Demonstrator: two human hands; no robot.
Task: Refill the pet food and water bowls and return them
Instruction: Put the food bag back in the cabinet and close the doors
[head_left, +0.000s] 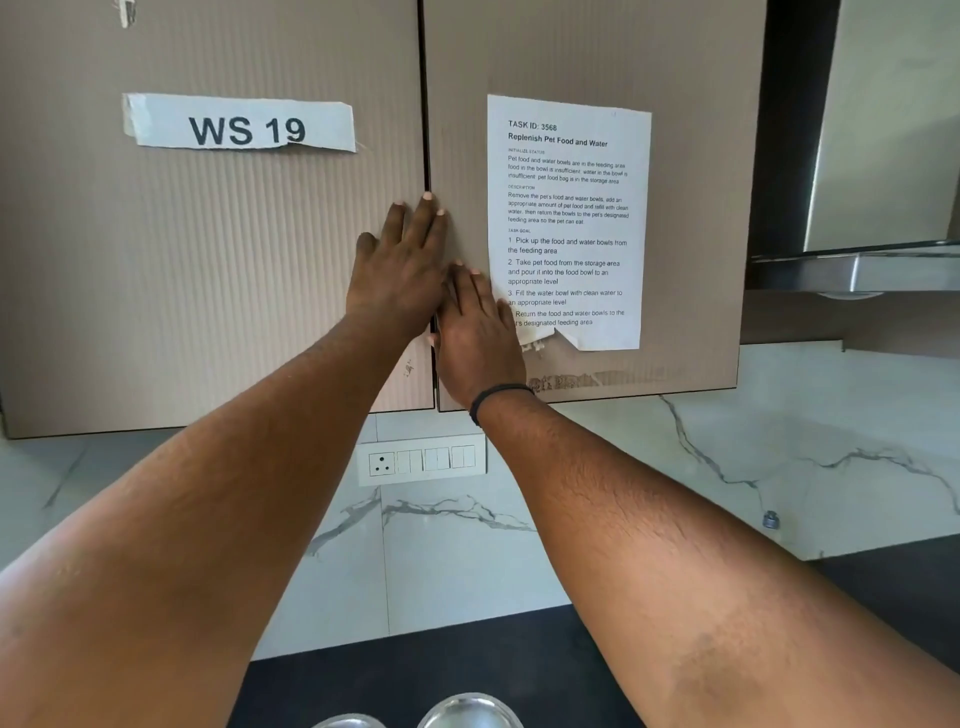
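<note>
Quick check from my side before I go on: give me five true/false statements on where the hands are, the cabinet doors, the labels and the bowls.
1. Both hands lie flat on the cabinet doors. True: the left hand and right hand have straight fingers by the seam.
2. The left door stands wide open. False: both doors look closed.
3. The label reads WS 19. True.
4. The task sheet is taped to the left door. False: it is on the right door.
5. A hand holds a steel bowl. False: the bowls sit at the bottom edge, untouched.
</note>
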